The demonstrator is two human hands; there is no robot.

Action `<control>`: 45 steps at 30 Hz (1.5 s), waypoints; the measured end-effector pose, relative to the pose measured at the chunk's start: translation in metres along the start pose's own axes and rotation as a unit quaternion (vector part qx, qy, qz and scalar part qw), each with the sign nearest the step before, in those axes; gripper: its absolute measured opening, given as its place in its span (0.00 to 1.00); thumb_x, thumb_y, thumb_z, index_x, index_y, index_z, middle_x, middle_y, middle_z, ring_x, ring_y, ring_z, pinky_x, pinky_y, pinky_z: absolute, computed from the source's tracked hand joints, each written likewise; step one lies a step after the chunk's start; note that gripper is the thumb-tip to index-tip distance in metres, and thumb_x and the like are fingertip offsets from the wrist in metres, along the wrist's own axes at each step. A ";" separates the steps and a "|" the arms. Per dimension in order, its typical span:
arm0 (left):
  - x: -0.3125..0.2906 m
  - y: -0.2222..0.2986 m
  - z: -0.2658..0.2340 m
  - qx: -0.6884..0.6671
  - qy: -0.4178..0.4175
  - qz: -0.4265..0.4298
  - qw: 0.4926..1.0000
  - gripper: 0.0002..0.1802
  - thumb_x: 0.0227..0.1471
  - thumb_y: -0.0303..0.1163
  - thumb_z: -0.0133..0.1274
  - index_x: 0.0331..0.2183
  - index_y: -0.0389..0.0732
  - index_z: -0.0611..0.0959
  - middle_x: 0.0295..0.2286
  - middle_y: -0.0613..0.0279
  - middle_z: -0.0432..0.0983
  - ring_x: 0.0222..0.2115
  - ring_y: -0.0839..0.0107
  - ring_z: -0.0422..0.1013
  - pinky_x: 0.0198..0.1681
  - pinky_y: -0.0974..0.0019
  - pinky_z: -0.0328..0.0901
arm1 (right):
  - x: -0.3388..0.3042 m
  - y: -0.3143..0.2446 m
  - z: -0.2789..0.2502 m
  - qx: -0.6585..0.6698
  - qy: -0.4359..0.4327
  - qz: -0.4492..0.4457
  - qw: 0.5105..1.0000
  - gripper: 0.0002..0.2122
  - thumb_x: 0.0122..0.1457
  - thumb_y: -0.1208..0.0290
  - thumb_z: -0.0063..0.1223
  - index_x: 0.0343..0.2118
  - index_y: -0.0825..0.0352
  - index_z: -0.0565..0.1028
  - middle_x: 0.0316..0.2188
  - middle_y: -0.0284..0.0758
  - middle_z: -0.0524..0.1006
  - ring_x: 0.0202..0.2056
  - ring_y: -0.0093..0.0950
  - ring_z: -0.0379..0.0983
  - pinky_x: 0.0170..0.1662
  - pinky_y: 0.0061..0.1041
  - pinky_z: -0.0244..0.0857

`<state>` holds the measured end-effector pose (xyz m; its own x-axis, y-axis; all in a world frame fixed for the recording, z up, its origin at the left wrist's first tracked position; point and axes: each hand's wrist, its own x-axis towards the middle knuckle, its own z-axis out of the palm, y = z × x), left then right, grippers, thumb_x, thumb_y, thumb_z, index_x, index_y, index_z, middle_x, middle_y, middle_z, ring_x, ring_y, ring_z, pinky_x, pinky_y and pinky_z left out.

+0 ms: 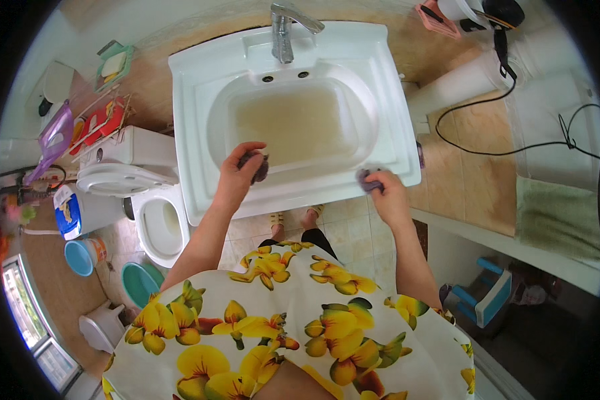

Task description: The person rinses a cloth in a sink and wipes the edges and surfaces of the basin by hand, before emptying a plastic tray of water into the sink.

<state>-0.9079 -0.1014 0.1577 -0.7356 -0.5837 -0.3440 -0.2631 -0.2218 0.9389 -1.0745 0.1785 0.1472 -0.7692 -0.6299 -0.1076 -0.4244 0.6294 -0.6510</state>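
Observation:
My left hand (233,177) is closed around a small bunched dark purple-grey cloth (259,170), above the near left side of the basin. Pinched in my right hand (390,200) is another small grey-purple cloth (367,179), at the near right rim of the white sink (197,127). Whether the cloths are socks or rags, I cannot tell. Cloudy yellowish water (293,123) stands in the bowl. The chrome faucet (282,43) rises at the back, its spout turned to the right.
At the left are a toilet (143,227) with its lid up, a blue bucket (80,259) and a green basin (140,283). A soap dish (113,65) hangs on the wall. To the right are a black cord (477,152), a green towel (557,217) and a blue-and-white stool (490,297).

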 end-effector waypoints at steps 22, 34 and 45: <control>0.038 0.028 0.163 0.111 -0.236 -0.055 0.964 0.08 0.49 0.27 0.52 0.34 0.38 0.75 0.22 0.64 0.71 0.19 0.79 0.67 0.18 0.74 0.64 | 0.030 0.094 -0.028 -0.167 0.171 -0.125 0.963 0.14 0.46 0.78 0.50 0.38 0.62 0.76 0.49 0.33 0.70 0.53 0.40 0.61 0.54 0.39 0.55; 0.093 0.015 0.249 -0.048 -0.213 -0.062 0.974 0.23 0.52 0.32 0.51 0.50 0.41 0.68 0.34 0.63 0.70 0.30 0.74 0.69 0.31 0.70 0.68 | 0.025 0.084 -0.034 -0.120 0.118 -0.055 0.984 0.18 0.51 0.74 0.50 0.48 0.59 0.70 0.54 0.32 0.64 0.58 0.38 0.54 0.59 0.50 0.43; 0.218 0.015 0.302 0.235 0.099 0.319 0.913 0.38 0.46 0.27 0.53 0.57 0.37 0.56 0.49 0.42 0.62 0.49 0.49 0.61 0.52 0.57 0.58 | 0.022 0.093 -0.029 -0.169 0.103 -0.045 0.979 0.18 0.53 0.73 0.48 0.49 0.58 0.69 0.55 0.30 0.63 0.59 0.35 0.53 0.59 0.48 0.44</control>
<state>-1.2606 0.0039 0.0992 -0.7175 -0.6168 0.3236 -0.0931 0.5452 0.8331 -1.1447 0.2364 0.1056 -0.7870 -0.6062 0.1148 -0.6017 0.7128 -0.3605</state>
